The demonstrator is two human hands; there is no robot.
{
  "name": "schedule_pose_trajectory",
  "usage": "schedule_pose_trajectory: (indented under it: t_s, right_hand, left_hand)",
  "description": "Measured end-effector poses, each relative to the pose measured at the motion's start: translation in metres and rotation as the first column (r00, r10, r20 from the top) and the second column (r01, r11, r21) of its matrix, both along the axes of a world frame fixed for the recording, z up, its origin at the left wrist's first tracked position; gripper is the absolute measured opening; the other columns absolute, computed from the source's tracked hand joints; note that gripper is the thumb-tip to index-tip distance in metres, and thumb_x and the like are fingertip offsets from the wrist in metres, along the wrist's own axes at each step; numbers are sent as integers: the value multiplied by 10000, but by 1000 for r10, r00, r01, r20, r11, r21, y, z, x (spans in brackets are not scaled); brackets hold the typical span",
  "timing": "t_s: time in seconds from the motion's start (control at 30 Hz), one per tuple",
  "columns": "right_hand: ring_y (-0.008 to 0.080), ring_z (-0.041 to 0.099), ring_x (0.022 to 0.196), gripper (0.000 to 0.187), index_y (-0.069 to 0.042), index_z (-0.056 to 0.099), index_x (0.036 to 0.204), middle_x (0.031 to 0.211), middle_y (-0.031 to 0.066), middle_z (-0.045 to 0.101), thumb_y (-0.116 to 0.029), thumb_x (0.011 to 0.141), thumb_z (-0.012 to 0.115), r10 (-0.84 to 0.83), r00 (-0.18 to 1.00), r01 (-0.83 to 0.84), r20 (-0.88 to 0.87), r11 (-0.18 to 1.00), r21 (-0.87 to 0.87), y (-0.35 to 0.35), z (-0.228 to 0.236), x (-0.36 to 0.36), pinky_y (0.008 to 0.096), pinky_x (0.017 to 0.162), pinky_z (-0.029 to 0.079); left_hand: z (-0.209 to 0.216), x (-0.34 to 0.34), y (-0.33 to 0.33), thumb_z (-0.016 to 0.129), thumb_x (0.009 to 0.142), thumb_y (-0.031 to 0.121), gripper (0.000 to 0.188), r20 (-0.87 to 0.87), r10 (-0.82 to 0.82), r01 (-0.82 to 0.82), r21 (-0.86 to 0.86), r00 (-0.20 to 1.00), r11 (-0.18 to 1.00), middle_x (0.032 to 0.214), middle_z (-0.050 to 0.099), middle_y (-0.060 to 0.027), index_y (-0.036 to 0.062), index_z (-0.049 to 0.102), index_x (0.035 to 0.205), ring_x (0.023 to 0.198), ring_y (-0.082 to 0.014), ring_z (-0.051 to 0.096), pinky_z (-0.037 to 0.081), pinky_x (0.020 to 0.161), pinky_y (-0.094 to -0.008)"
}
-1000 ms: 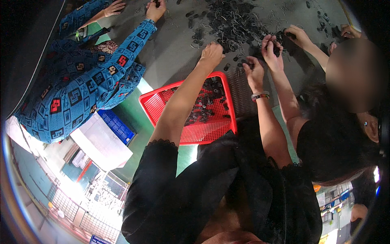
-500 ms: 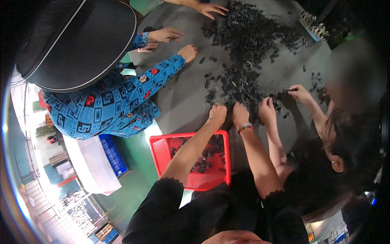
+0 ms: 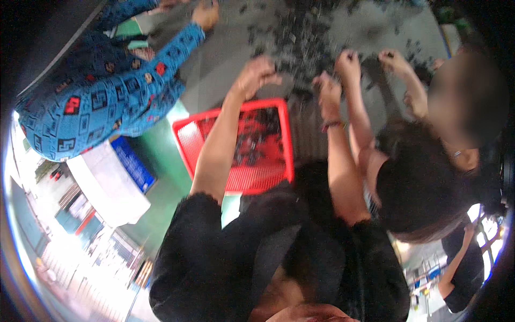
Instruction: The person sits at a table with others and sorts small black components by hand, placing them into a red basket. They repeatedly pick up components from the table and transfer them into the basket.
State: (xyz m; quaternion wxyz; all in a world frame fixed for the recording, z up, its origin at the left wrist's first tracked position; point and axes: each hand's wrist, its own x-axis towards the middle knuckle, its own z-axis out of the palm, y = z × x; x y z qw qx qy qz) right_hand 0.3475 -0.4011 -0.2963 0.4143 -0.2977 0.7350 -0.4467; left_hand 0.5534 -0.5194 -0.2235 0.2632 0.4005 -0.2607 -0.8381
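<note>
My left hand (image 3: 256,75) reaches over the far rim of a red plastic basket (image 3: 185,142), fingers curled at the near edge of a heap of small black parts (image 3: 311,43) on a grey table (image 3: 225,59). My right hand (image 3: 328,88), with a band on the wrist, is closed at the same edge of the heap, just right of the basket. The picture is blurred, so what either hand grips cannot be made out. Some black parts lie inside the basket.
A person in a blue patterned sleeve (image 3: 107,102) works at the left, one hand (image 3: 206,13) on the table. A person in black at the right has both hands (image 3: 348,64) in the heap. A white and blue box (image 3: 115,180) sits below the basket.
The view has swung and blurred. Both my hands stay at the near edge of the heap above the basket; my left hand has drawn slightly back toward the basket.
</note>
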Motion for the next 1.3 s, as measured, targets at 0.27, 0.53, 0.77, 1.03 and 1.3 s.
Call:
schedule_pose_trajectory:
  t_s: [0.27, 0.53, 0.77, 1.03, 1.3]
  right_hand:
    - [391, 587, 804, 413, -54, 435, 1171, 910, 214, 609, -281, 845, 551, 181, 832, -153, -524, 983, 96, -3, 12, 13, 474, 687, 457]
    - [421, 593, 828, 361, -30, 376, 1087, 966, 221, 571, -273, 867, 527, 496, 724, -265, -479, 842, 471, -28, -8, 26, 505, 688, 480]
    - [304, 613, 714, 277, -16, 504, 939, 802, 174, 619, -281, 866, 538, 470, 818, -318, -332, 850, 420, -18, -11, 28, 432, 617, 472]
    - [117, 498, 647, 126, -64, 501, 862, 762, 40, 514, -153, 848, 589, 24, 459, -5, 888, 1000, -25, 30, 23, -1, 239, 506, 384]
    - [100, 537, 560, 150, -4, 570, 912, 687, 41, 580, -136, 840, 577, 97, 772, -179, 628, 981, 68, 3, 25, 1, 240, 490, 413]
  left_hand:
    - [43, -9, -29, 475, 743, 146, 200, -349, -5, -20, -68, 937, 997, 721, 405, -55, 41, 473, 913, 640, -134, 405, 356, 517, -239]
    - [0, -43, -46, 625, 796, 366, 321, 481, -267, 369, -129, 835, 921, 550, 448, 29, 55, 572, 857, 448, -111, 421, 329, 413, -216]
    - [-61, -57, -2, 681, 736, 371, 430, 999, 44, 859, -39, 20, 511, 925, 636, -209, -14, 636, 924, 903, -364, 612, 490, 775, -439]
    - [-84, -47, -15, 638, 788, 303, 297, 875, -174, 720, -243, 452, 650, 763, 590, -125, 14, 574, 806, 681, -258, 578, 455, 595, -359]
    - [13, -15, -21, 501, 809, 318, 251, -104, -354, 354, -13, 930, 935, 715, 438, 3, 95, 467, 699, 646, -89, 415, 271, 483, -230]
